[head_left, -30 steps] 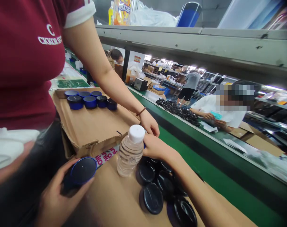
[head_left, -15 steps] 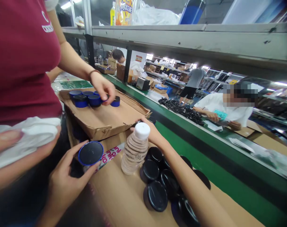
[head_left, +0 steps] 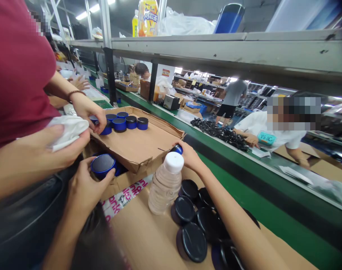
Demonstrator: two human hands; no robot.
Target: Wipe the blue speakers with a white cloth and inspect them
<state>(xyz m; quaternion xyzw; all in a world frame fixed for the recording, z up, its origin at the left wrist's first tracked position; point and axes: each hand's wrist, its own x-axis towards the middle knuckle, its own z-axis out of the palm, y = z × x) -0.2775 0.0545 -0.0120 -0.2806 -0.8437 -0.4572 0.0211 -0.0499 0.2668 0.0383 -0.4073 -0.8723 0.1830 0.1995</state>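
Note:
My left hand point(head_left: 85, 189) grips a round blue piece with a black top point(head_left: 103, 165) by its sides, close to the near corner of a shallow cardboard tray point(head_left: 139, 146). Beyond a clear bottle with a white cap point(head_left: 165, 187), my right hand point(head_left: 191, 157) has its fingers around a second round blue piece point(head_left: 177, 149), partly hidden by the hand. Several round black-topped pieces point(head_left: 192, 242) stand on the cardboard point(head_left: 137, 228) under my right forearm. More blue pieces point(head_left: 119, 124) sit grouped at the tray's far side.
On the left a co-worker in a red shirt point(head_left: 21, 75) reaches one hand point(head_left: 90, 112) to the tray pieces and holds a white cloth point(head_left: 69, 129) in the other. A green conveyor belt point(head_left: 216, 157) runs along the right. Above it crosses a metal shelf point(head_left: 204, 47).
My left hand has risen slightly with its piece. The piece in my right hand now shows more, right of the tray corner. The co-worker's hand has moved left over the tray, and the cloth has come closer.

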